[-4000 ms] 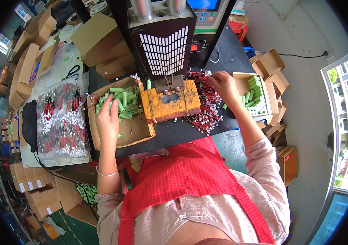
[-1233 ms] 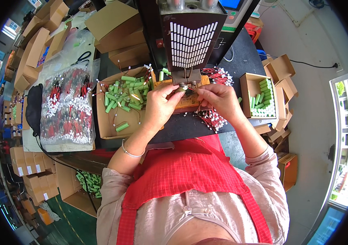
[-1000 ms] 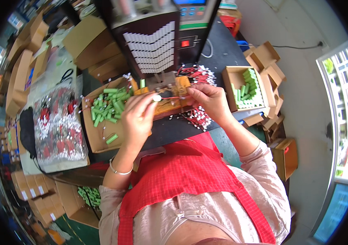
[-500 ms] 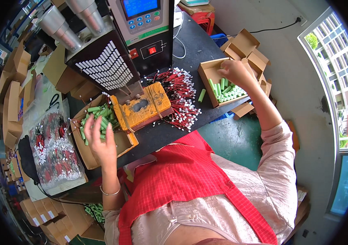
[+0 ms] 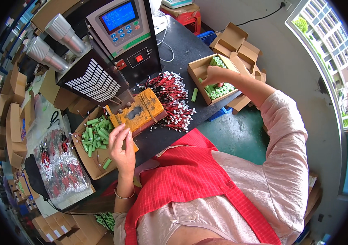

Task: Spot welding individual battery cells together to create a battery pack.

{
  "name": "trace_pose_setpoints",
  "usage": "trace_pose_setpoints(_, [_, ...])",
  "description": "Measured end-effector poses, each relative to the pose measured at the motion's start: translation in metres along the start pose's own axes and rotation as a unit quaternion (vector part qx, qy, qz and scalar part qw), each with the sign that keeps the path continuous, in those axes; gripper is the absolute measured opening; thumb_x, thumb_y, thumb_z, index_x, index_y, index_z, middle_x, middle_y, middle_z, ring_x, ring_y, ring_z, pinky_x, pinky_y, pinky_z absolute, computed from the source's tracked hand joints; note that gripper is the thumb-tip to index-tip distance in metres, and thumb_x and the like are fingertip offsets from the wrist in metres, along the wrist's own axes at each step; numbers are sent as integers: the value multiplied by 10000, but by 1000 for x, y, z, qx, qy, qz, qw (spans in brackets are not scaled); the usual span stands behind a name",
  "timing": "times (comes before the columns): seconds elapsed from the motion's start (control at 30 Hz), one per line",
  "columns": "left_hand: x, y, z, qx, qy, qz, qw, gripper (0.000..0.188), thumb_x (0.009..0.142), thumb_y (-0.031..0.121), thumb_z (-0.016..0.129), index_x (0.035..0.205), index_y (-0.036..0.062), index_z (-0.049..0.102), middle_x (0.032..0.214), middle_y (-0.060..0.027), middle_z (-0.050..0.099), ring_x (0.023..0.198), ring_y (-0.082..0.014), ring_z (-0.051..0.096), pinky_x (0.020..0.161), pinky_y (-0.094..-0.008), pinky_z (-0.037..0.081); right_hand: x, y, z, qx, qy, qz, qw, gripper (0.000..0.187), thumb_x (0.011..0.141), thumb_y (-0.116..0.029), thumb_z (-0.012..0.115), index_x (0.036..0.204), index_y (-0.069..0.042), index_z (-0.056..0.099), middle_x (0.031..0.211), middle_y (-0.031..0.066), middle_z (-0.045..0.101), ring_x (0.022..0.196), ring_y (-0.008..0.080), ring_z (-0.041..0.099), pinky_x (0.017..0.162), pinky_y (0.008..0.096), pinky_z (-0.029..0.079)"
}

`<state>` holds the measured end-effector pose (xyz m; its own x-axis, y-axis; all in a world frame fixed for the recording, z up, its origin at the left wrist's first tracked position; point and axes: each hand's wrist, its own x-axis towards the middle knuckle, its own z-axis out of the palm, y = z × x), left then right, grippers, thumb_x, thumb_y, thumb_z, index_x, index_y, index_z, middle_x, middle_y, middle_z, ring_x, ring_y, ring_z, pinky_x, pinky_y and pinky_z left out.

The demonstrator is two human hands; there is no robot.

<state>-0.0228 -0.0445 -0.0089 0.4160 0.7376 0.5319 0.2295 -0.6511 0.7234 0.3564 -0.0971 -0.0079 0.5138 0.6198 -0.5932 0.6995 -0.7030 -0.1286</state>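
Note:
My right hand (image 5: 215, 76) reaches into a cardboard box (image 5: 193, 73) of green battery cells (image 5: 219, 90). Its fingers point down, bent together; whatever they grip is hidden. One loose cell (image 5: 194, 94) lies on the black table outside this box. My left hand (image 5: 123, 152) hovers by the near edge of a worn yellow block (image 5: 147, 104), fingers loosely bent and apart, nothing visible in them. To its left, an open carton (image 5: 96, 173) contains a heap of green cells with thin wires (image 5: 94, 139). One wired cell (image 5: 107, 164) lies apart near the carton's front.
A machine (image 5: 118, 36) with a blue screen and metal cylinders stands behind the block. Red-and-black wires with white connectors (image 5: 176, 102) are piled right of the block. A plastic bag of similar wires (image 5: 61, 167) lies far left, near black scissors (image 5: 54, 117). Empty folded cartons (image 5: 231, 38) stand back right.
My left hand has moved right, from above the heap of cells to beside the yellow block. My right hand has gone lower into its box. The whole view has shifted a little.

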Motion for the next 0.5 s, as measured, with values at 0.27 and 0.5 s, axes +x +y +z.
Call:
trace_pose_setpoints(0.27, [-4, -5, -8, -21, -2, -3, 1000, 122, 786, -14, 602, 907, -22, 621, 949, -110, 598, 844, -217, 591, 737, -298, 479, 3, -14, 12, -48, -30, -9, 998, 381, 723, -246, 639, 929, 72, 606, 768, 171, 626, 584, 243, 634, 465, 310, 498])
trace_pose_setpoints(0.5, [-3, 1, -7, -41, -7, 6, 999, 115, 790, -11, 602, 902, -26, 614, 918, -111, 604, 832, -211, 592, 722, -294, 481, 21, 8, 36, 2, 127, 7, 992, 296, 703, -192, 607, 926, 3, 624, 931, 185, 629, 872, 313, 608, 749, 368, 492])
